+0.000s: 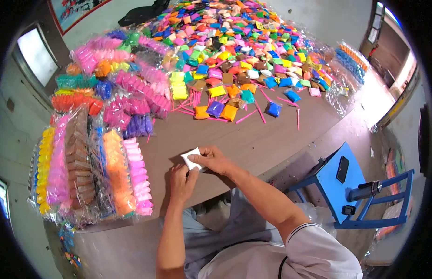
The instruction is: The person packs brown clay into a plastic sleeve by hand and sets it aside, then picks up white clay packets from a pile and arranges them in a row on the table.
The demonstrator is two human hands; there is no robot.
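Near the front edge of the table, a small white packet point(192, 157) is held between my two hands. My right hand point(213, 161) pinches it from the right, thumb on top and fingers curled around its far side. At its lower edge, my left hand point(181, 182) is closed with thumb and fingertips on the packet. Part of the packet is hidden by my fingers. Beyond my hands lie a purple packet point(216, 109), orange packets point(229, 112) and several pink plastic sticks point(246, 116).
A large heap of colourful packets point(244, 42) covers the back of the table point(272, 139). Clear bags of packed rows, including brown packets point(79, 158) and orange packets point(117, 172), line the left. On the right, a blue chair point(334, 186) carries a phone point(342, 169) and a dark bottle point(365, 191).
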